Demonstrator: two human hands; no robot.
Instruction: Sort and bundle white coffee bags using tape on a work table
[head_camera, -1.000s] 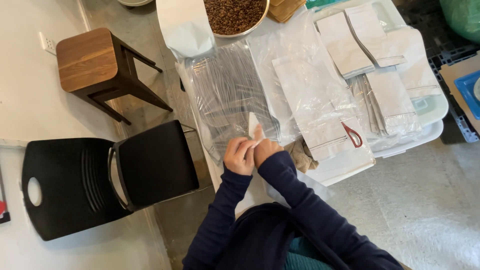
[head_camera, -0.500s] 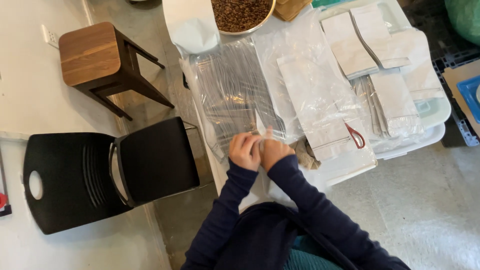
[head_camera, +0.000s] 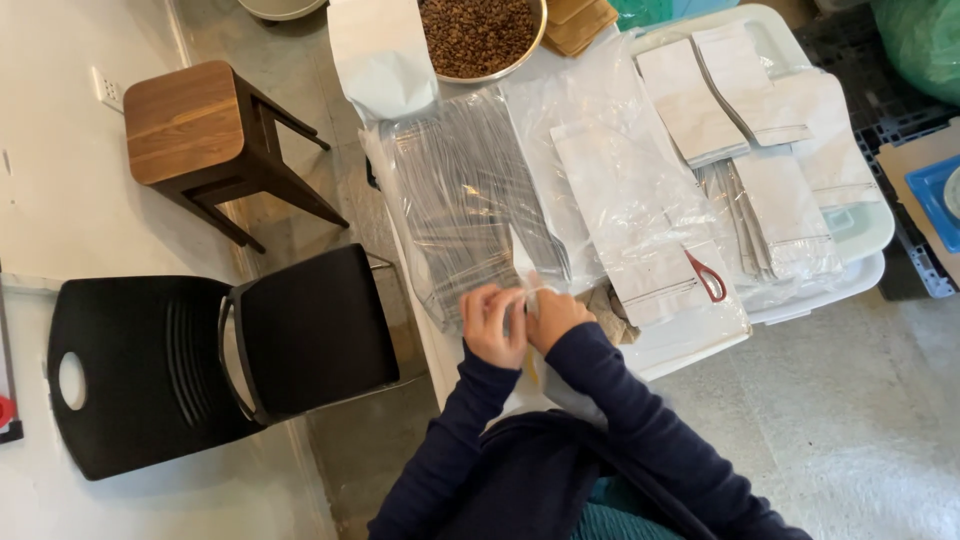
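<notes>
- A black chair stands left of the table, a wooden stool beyond it; neither has shifted across the earlier pictures.
- The left hand stays curled at the table's near edge, fingers pinched narrow on a small white pouch.
- That pouch stands between both hands, its top corner poking up against the clear-wrapped bundle of pouches, much as half a second ago.
- The right hand keeps closed on the pouch's other side, touching the left; the work looks like fingering the pouch mouth, still under way.
- Red-handled scissors lie untouched toward the right, on flat white bags.
- A bowl of brown beans sits at the far edge.
</notes>
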